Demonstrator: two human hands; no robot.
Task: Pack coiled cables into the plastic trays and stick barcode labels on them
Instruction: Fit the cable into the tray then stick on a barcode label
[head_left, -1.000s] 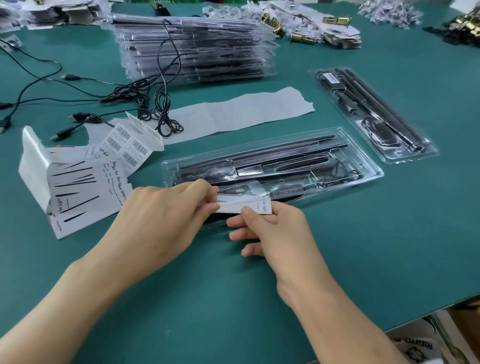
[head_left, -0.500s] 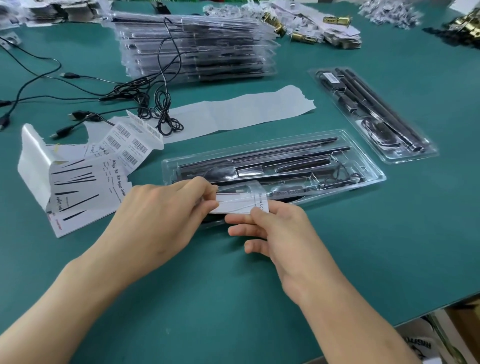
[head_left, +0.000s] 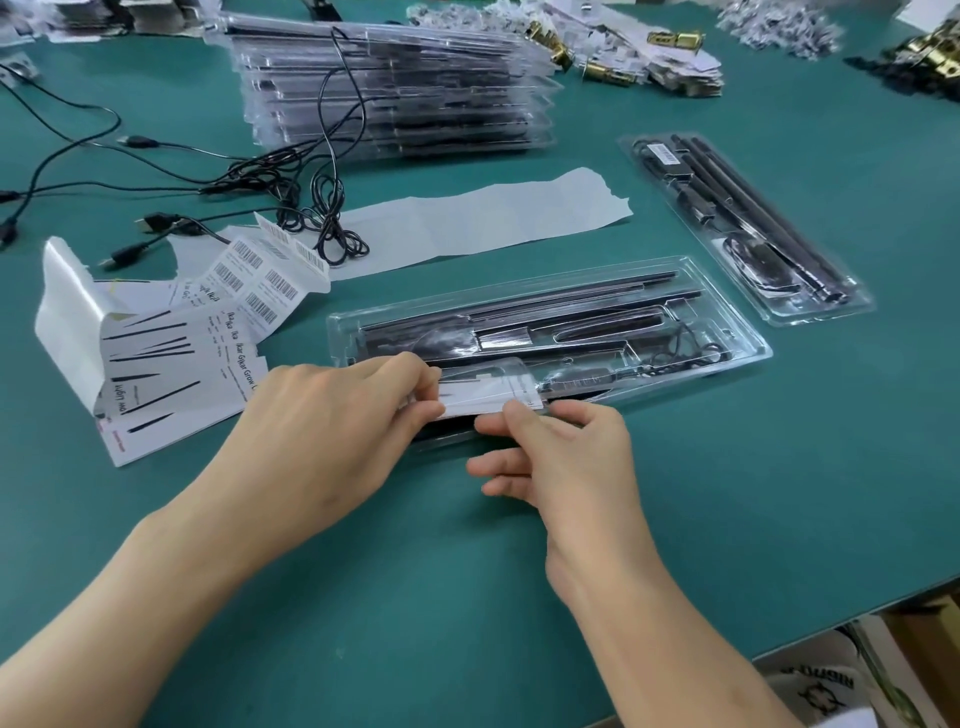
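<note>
Clear plastic forms the near tray (head_left: 750, 358), lying on the green surface (head_left: 753, 493). Both hands meet at its near-left edge. The left hand (head_left: 332, 431) pinches one end of a white label (head_left: 488, 397), and the right hand (head_left: 566, 457) pinches the other between thumb and forefinger, its other fingers loosely curled. Whether the label touches the lid yet, I cannot tell.

If one end lands first while the label is slack, it would likely stick skewed or wrinkled. Pressing hard could also slide the light tray.

Inside the near tray, long dark bars sit in moulded channels, with a coiled black cable at its right end. Beyond it to the right, a second tray (head_left: 836, 314) holds dark rods and a coil and carries a small label. Farther back stands a stack of trays (head_left: 395, 88), and barcode sheets (head_left: 260, 280) lie to the near tray's left.
</note>
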